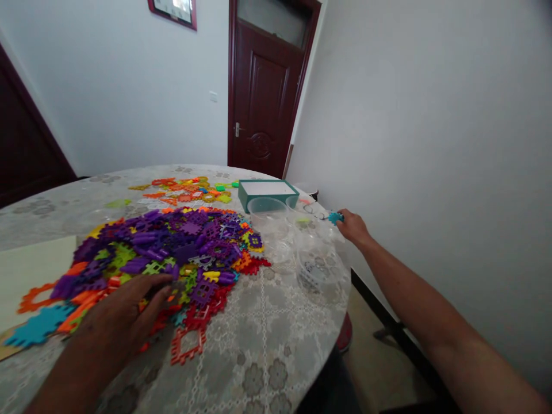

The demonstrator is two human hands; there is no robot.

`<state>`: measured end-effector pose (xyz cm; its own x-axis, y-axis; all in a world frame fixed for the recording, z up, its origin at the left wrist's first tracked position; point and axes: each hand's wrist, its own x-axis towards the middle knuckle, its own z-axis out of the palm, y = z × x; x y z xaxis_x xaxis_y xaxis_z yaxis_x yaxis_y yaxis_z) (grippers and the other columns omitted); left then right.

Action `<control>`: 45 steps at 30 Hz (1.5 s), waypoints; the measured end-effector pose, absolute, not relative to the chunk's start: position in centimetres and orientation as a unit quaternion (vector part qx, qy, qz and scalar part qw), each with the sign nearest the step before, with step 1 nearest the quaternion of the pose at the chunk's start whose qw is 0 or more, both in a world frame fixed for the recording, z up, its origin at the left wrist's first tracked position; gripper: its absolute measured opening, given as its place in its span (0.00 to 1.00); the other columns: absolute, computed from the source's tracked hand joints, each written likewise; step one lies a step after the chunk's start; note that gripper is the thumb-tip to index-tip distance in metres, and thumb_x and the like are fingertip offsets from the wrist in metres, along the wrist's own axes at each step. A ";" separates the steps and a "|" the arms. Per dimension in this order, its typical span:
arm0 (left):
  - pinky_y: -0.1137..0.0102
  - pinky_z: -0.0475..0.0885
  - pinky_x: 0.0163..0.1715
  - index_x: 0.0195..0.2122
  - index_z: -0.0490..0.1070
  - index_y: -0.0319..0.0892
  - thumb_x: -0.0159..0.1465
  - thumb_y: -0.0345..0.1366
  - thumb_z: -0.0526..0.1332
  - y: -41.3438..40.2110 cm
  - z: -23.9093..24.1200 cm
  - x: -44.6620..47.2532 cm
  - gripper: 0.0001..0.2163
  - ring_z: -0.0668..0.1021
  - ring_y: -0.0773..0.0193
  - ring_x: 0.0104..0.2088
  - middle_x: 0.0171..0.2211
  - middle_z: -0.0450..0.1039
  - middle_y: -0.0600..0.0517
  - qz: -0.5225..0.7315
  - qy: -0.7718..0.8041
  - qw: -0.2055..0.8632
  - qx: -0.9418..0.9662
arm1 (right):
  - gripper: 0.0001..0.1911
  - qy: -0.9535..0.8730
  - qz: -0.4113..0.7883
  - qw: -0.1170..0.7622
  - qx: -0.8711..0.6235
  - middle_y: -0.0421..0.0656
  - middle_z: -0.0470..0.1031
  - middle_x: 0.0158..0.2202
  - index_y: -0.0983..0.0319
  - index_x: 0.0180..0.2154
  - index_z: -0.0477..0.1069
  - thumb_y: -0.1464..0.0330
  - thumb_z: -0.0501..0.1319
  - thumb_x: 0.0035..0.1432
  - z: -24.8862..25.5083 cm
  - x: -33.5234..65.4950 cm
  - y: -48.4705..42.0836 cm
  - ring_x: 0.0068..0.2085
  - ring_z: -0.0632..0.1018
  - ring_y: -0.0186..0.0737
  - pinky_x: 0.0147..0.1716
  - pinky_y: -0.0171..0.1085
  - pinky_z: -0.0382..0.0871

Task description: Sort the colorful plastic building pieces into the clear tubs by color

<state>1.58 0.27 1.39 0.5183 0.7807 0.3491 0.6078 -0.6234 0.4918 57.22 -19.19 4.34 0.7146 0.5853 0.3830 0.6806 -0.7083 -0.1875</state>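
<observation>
Stretched out past the table's right edge, my right hand (352, 225) pinches a blue toothed plastic building piece (335, 218). My left hand (123, 316) is low over the front of a heap of plastic building pieces (190, 230). Its thumb and forefinger come close together among them, and what lies between the fingertips is blurred. Purple pieces make up most of the heap, with green, orange, yellow and red ones mixed in. Near that hand lie a red square frame piece (188, 345) and a larger blue toothed piece (41, 326).
Clear plastic tubs (321, 261) stand near the right edge of the round table (245, 351). Behind them is a green box (267, 192) with a white inside. More orange and yellow pieces (190, 190) lie farther back. A pale board (34, 264) rests at the left.
</observation>
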 end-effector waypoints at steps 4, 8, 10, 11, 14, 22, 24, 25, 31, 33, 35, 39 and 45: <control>0.56 0.81 0.46 0.45 0.78 0.56 0.66 0.53 0.55 0.8 0.7 1.4 0.15 0.86 0.49 0.42 0.46 0.86 0.54 0.262 0.407 0.148 0.862 | 0.17 -0.347 -0.118 0.170 -0.915 0.52 0.86 0.46 0.61 0.51 0.80 0.70 0.63 0.61 2.8 58.1 -18.7 0.48 0.82 0.49 0.49 0.40 0.71; 0.55 0.80 0.48 0.47 0.77 0.57 0.68 0.54 0.55 1.1 0.0 1.2 0.16 0.86 0.49 0.44 0.48 0.85 0.54 0.259 0.409 0.150 0.862 | 0.17 -0.352 -0.112 0.211 -0.905 0.50 0.85 0.49 0.62 0.50 0.81 0.70 0.60 0.62 2.3 58.2 -18.5 0.50 0.82 0.47 0.53 0.40 0.71; 0.55 0.80 0.49 0.47 0.76 0.58 0.68 0.54 0.55 1.4 -0.4 1.1 0.15 0.86 0.49 0.44 0.48 0.85 0.54 0.260 0.407 0.153 0.862 | 0.17 -0.347 -0.122 0.241 -0.898 0.49 0.85 0.49 0.62 0.48 0.81 0.71 0.57 0.63 2.4 57.8 -18.7 0.51 0.82 0.46 0.54 0.40 0.71; 0.55 0.80 0.49 0.48 0.76 0.58 0.68 0.54 0.55 1.5 -0.5 1.0 0.15 0.85 0.50 0.45 0.48 0.85 0.55 0.260 0.405 0.155 0.863 | 0.18 -0.342 -0.129 0.258 -0.894 0.48 0.86 0.49 0.62 0.48 0.80 0.71 0.55 0.63 2.6 57.5 -18.9 0.51 0.82 0.45 0.55 0.39 0.71; 0.55 0.80 0.50 0.49 0.75 0.60 0.69 0.54 0.56 1.7 -0.7 0.9 0.14 0.85 0.50 0.45 0.48 0.85 0.56 0.259 0.398 0.155 0.866 | 0.21 -0.327 -0.159 0.307 -0.880 0.49 0.86 0.47 0.63 0.50 0.78 0.71 0.50 0.65 3.0 55.4 -19.8 0.51 0.82 0.44 0.56 0.40 0.71; 0.57 0.76 0.57 0.51 0.75 0.47 0.71 0.46 0.54 0.0 1.1 1.2 0.15 0.82 0.51 0.51 0.52 0.82 0.47 0.272 0.388 0.146 0.868 | 0.12 -0.459 -0.140 0.524 -0.703 0.46 0.83 0.41 0.58 0.45 0.78 0.64 0.57 0.69 3.1 39.9 -22.3 0.44 0.83 0.47 0.50 0.46 0.76; 0.57 0.75 0.57 0.53 0.74 0.46 0.72 0.45 0.53 -0.2 1.2 1.2 0.16 0.82 0.51 0.52 0.53 0.81 0.45 0.281 0.381 0.146 0.869 | 0.11 -0.570 -0.043 0.456 -0.682 0.46 0.82 0.43 0.56 0.46 0.78 0.66 0.58 0.69 3.1 35.8 -21.8 0.44 0.82 0.46 0.47 0.44 0.76; 0.57 0.75 0.57 0.54 0.74 0.45 0.73 0.44 0.53 -0.3 1.1 1.2 0.16 0.81 0.51 0.52 0.53 0.80 0.45 0.288 0.378 0.145 0.868 | 0.11 -0.618 0.005 0.415 -0.668 0.46 0.82 0.45 0.56 0.47 0.78 0.67 0.58 0.69 3.1 34.2 -21.3 0.44 0.81 0.45 0.46 0.43 0.76; 0.59 0.75 0.55 0.52 0.75 0.44 0.72 0.41 0.54 -0.4 0.6 1.1 0.15 0.81 0.53 0.50 0.49 0.80 0.44 0.319 0.369 0.147 0.860 | 0.18 -0.722 0.116 0.281 -0.621 0.48 0.78 0.54 0.56 0.58 0.73 0.70 0.59 0.69 1.2 29.3 -16.0 0.44 0.80 0.43 0.51 0.45 0.75; 0.59 0.75 0.56 0.53 0.75 0.44 0.71 0.39 0.55 -0.6 0.6 1.1 0.14 0.81 0.53 0.52 0.50 0.80 0.44 0.317 0.371 0.149 0.860 | 0.20 -0.731 0.112 0.253 -0.624 0.50 0.77 0.56 0.57 0.60 0.72 0.71 0.61 0.68 0.3 28.3 -14.3 0.48 0.80 0.45 0.53 0.47 0.73; 0.59 0.74 0.57 0.54 0.74 0.43 0.71 0.37 0.55 -0.7 0.6 1.2 0.14 0.80 0.53 0.52 0.50 0.79 0.44 0.314 0.371 0.149 0.861 | 0.19 -0.729 0.102 0.232 -0.636 0.52 0.76 0.57 0.59 0.60 0.72 0.70 0.62 0.68 -0.6 27.3 -12.8 0.54 0.78 0.49 0.56 0.48 0.71; 0.57 0.74 0.57 0.56 0.74 0.42 0.71 0.35 0.55 -0.9 0.6 1.2 0.15 0.80 0.52 0.53 0.52 0.79 0.43 0.310 0.367 0.151 0.864 | 0.19 -0.700 0.106 0.259 -0.657 0.53 0.76 0.56 0.60 0.59 0.71 0.65 0.63 0.69 -2.5 26.0 -11.3 0.57 0.77 0.50 0.57 0.48 0.70; 0.58 0.74 0.59 0.56 0.74 0.42 0.71 0.34 0.55 -1.0 0.4 1.2 0.15 0.80 0.53 0.55 0.52 0.79 0.43 0.308 0.369 0.156 0.863 | 0.11 -0.678 0.133 0.347 -0.635 0.46 0.79 0.47 0.60 0.49 0.75 0.69 0.65 0.64 -3.3 26.0 -11.6 0.48 0.78 0.44 0.51 0.42 0.71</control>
<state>1.24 -0.97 0.43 0.5386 0.7323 0.4168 0.5407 -0.6797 0.4956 25.98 -11.63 -3.31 0.0463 0.9524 0.3013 0.7678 0.1591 -0.6207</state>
